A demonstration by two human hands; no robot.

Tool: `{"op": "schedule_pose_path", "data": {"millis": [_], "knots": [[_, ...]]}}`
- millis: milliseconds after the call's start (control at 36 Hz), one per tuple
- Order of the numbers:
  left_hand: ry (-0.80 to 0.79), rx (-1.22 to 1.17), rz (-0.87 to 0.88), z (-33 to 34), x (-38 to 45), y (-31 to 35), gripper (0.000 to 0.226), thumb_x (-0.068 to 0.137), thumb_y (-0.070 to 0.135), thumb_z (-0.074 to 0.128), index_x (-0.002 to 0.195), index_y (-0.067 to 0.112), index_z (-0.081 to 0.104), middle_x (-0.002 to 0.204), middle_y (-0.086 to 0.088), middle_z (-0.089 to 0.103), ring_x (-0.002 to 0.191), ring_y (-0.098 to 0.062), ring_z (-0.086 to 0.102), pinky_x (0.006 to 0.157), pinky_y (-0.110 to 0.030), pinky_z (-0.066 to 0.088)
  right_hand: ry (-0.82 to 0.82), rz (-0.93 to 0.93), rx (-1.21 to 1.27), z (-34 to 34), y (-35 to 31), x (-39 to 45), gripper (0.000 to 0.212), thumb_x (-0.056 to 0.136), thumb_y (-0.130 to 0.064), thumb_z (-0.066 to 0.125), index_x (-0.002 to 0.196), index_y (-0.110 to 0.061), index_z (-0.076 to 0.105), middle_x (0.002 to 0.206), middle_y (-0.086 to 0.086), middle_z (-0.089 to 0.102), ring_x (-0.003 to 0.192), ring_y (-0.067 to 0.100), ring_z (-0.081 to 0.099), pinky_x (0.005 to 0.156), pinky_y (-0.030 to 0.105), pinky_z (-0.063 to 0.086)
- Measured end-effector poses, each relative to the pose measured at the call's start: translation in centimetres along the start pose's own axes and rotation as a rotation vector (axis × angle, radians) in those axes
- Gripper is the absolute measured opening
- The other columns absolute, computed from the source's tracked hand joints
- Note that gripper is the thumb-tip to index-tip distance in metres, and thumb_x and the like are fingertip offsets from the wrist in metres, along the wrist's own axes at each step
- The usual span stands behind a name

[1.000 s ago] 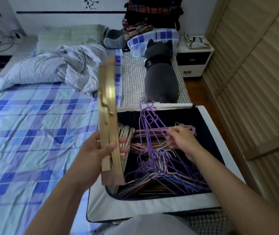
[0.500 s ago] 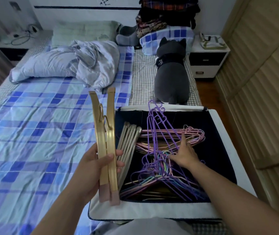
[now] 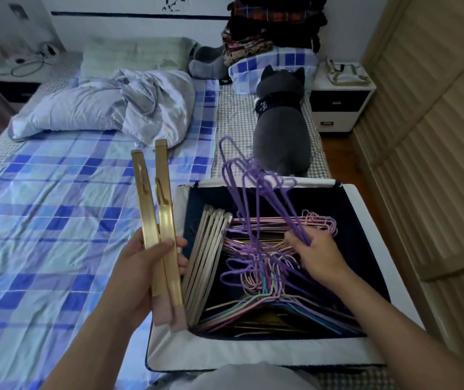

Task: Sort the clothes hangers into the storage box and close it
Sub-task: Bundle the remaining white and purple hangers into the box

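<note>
A dark storage box (image 3: 371,220) with a white rim lies open on the bed at the lower right. Inside it, gold hangers (image 3: 207,257) stand packed along the left wall and a tangle of pastel wire hangers (image 3: 259,302) fills the middle. My left hand (image 3: 146,266) grips two gold hangers (image 3: 163,223) upright, just left of the box. My right hand (image 3: 319,256) is inside the box, closed on a bunch of purple wire hangers (image 3: 250,181) that rise with their hooks above the box's far rim.
The bed (image 3: 42,220) with a blue checked sheet spreads to the left, a crumpled quilt (image 3: 118,105) farther back. A grey plush toy (image 3: 280,128) lies just behind the box. A wooden wardrobe (image 3: 436,136) lines the right side, a nightstand (image 3: 340,102) beyond it.
My right hand has closed on the purple wire hangers and lifted them, hooks tilted up. My left hand has lowered the two gold hangers beside the box.
</note>
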State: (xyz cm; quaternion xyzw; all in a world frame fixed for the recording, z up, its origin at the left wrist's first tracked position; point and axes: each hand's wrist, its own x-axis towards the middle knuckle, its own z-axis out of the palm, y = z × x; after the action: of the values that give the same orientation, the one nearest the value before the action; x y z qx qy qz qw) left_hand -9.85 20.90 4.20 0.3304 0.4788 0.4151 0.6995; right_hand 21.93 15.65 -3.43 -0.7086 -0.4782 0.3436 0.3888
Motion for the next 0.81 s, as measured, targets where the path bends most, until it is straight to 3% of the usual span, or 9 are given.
{"op": "schedule_pose_path", "data": {"millis": [83, 167, 222, 333, 444, 694, 806], "knots": [[-0.035, -0.032, -0.001, 0.3, 0.3, 0.8, 0.01, 0.095, 0.008, 0.06, 0.099, 0.014, 0.067, 0.091, -0.012, 0.067, 0.061, -0.023, 0.06, 0.056, -0.034, 0.055, 0.09, -0.037, 0.134, -1.1, -3.0, -0.4, 0.028, 0.099, -0.024, 0.061, 0.072, -0.025, 0.067, 0.049, -0.014, 0.056, 0.045, 0.0, 0.05, 0.05, 0.009, 0.037], [-0.066, -0.002, 0.035, 0.8, 0.3, 1.5, 0.016, 0.094, 0.013, 0.062, 0.103, 0.019, 0.074, 0.089, -0.009, 0.067, 0.06, -0.02, 0.059, 0.054, -0.031, 0.053, 0.154, -0.087, 0.312, -1.9, -5.0, -0.6, 0.029, 0.1, -0.026, 0.06, 0.072, -0.025, 0.069, 0.046, -0.002, 0.045, 0.043, 0.016, 0.043, 0.049, 0.03, 0.038], [-0.065, 0.02, 0.065, 1.1, 0.2, 1.8, 0.02, 0.095, 0.013, 0.06, 0.109, 0.018, 0.073, 0.088, -0.009, 0.067, 0.06, -0.02, 0.058, 0.055, -0.031, 0.053, 0.223, -0.14, 0.422, -2.4, -5.8, -0.9, 0.028, 0.094, -0.035, 0.063, 0.07, -0.022, 0.067, 0.048, 0.001, 0.046, 0.044, 0.018, 0.043, 0.051, 0.033, 0.04], [-0.043, 0.004, 0.073, 1.4, 0.0, 2.2, 0.013, 0.095, 0.012, 0.061, 0.104, 0.014, 0.07, 0.088, -0.011, 0.066, 0.059, -0.021, 0.058, 0.053, -0.031, 0.052, 0.378, -0.195, 0.458, -3.3, -7.1, -0.3, 0.028, 0.085, -0.048, 0.069, 0.068, -0.026, 0.064, 0.052, -0.002, 0.052, 0.051, 0.017, 0.054, 0.067, 0.033, 0.056], [-0.021, 0.008, 0.071, 1.5, 0.0, 2.3, 0.012, 0.095, 0.01, 0.06, 0.101, 0.014, 0.07, 0.087, -0.011, 0.067, 0.06, -0.021, 0.059, 0.053, -0.03, 0.053, 0.481, -0.135, 0.802, -3.6, -8.6, 0.9, 0.048, 0.064, -0.062, 0.084, 0.059, -0.025, 0.054, 0.048, -0.007, 0.037, 0.041, 0.011, 0.032, 0.044, 0.024, 0.036], [-0.023, 0.025, 0.064, 1.0, -0.1, 1.8, 0.014, 0.095, 0.013, 0.062, 0.089, 0.02, 0.072, 0.09, -0.012, 0.068, 0.06, -0.021, 0.059, 0.053, -0.031, 0.053, 0.459, -0.195, 0.768, -4.5, -10.4, -0.9, 0.041, 0.077, -0.06, 0.076, 0.061, -0.028, 0.058, 0.049, -0.01, 0.037, 0.042, 0.008, 0.033, 0.044, 0.021, 0.037], [-0.017, 0.009, 0.055, 1.1, 0.0, 1.6, 0.021, 0.096, 0.012, 0.061, 0.087, 0.024, 0.076, 0.087, -0.011, 0.068, 0.06, -0.019, 0.06, 0.054, -0.031, 0.054, 0.528, -0.115, 0.603, -5.4, -12.0, -0.8, 0.047, 0.091, -0.048, 0.061, 0.051, -0.027, 0.05, 0.045, -0.009, 0.033, 0.039, 0.009, 0.028, 0.046, 0.029, 0.03]]}}
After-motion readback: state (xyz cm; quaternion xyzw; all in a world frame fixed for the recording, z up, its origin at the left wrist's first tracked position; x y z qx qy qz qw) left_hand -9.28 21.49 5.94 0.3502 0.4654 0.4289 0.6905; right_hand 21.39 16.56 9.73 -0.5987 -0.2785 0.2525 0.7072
